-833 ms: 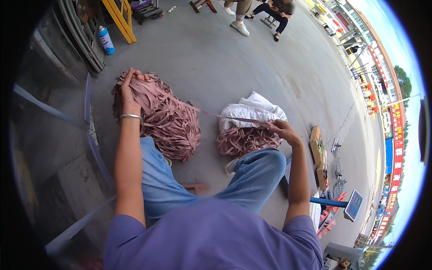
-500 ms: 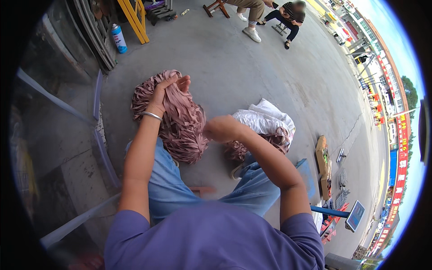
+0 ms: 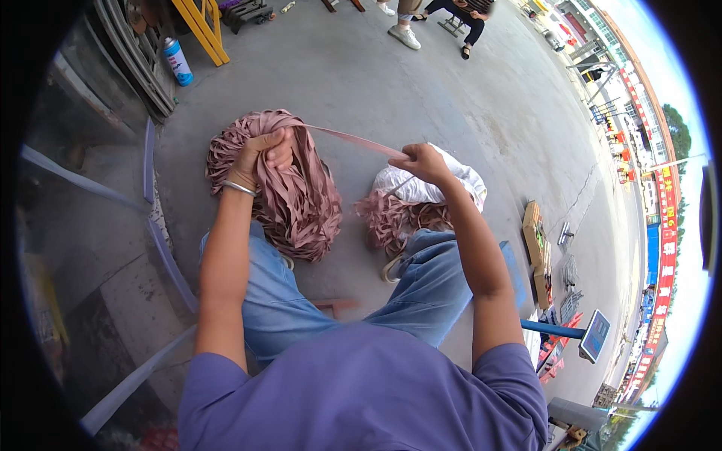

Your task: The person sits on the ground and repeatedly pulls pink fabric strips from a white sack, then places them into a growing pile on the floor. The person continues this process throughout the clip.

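Head view, looking down past a purple T-shirt and blue jeans. A large bundle of dusty-pink flat fabric strips lies on the grey concrete floor, ahead of the person's left knee. The left hand, below a silver bracelet, is clamped on the upper part of this bundle, fingers curled round the strips; the palm is hidden. One pink strip runs taut from the bundle's top to the right hand, which is closed on it in mid-air. The right fingertips are partly hidden, and a thin length below them is hard to make out.

Behind the right hand and forearm, partly covered, a crumpled white sack lies against a smaller heap of pink strips; the right knee hides that heap's near edge. A reddish bar between the legs is blurred.

At upper left are a blue-and-white spray can and a yellow metal frame, cut off above. Two other people at the top are cropped by the edge. At right are open cardboard boxes and a display screen on a blue pole.
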The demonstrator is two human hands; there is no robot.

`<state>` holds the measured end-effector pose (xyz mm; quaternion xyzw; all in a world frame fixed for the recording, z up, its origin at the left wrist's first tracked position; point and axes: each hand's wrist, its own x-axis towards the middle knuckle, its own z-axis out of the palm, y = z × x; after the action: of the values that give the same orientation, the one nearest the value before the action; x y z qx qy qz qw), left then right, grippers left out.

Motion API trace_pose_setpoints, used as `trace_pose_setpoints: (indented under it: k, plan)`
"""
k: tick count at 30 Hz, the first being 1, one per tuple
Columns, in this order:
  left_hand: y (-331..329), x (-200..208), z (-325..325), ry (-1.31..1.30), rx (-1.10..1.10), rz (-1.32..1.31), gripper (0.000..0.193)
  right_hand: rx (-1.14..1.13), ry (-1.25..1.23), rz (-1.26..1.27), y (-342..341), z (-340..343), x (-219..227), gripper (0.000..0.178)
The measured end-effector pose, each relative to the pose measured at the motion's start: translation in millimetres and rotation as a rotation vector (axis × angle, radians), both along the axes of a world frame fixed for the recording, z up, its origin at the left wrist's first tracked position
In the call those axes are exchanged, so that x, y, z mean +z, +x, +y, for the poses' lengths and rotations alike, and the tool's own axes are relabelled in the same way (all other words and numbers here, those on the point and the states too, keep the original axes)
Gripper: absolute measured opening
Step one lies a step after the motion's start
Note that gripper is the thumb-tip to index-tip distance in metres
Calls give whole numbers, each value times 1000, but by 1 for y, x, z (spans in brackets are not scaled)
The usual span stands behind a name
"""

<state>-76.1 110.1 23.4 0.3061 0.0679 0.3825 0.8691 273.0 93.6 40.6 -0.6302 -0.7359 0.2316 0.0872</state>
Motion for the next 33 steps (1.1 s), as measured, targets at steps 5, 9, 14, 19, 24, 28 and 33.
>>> trace_pose_setpoints:
  k: [5,9,14,19,24,28,33]
  plan:
    - [-11,3,24,-18,250,-387,18,-463,-116,71,260,-99,-79,37]
    - [-2,-9,19,-102,343,-207,18,-605,-46,1087,185,-92,23,26]
    - [19,-18,16,-127,280,31,17,-143,-153,241,192,-80,32,32]
    - [25,-19,16,-165,250,15,18,-447,-62,329,182,-73,45,41]
    - [27,-17,17,-132,252,84,18,53,-27,1643,146,-59,91,44]
    - [33,-21,16,-165,228,108,17,-392,-39,257,172,-54,63,45]
    - [46,-16,11,-129,243,190,20,-419,28,663,149,-63,85,43]
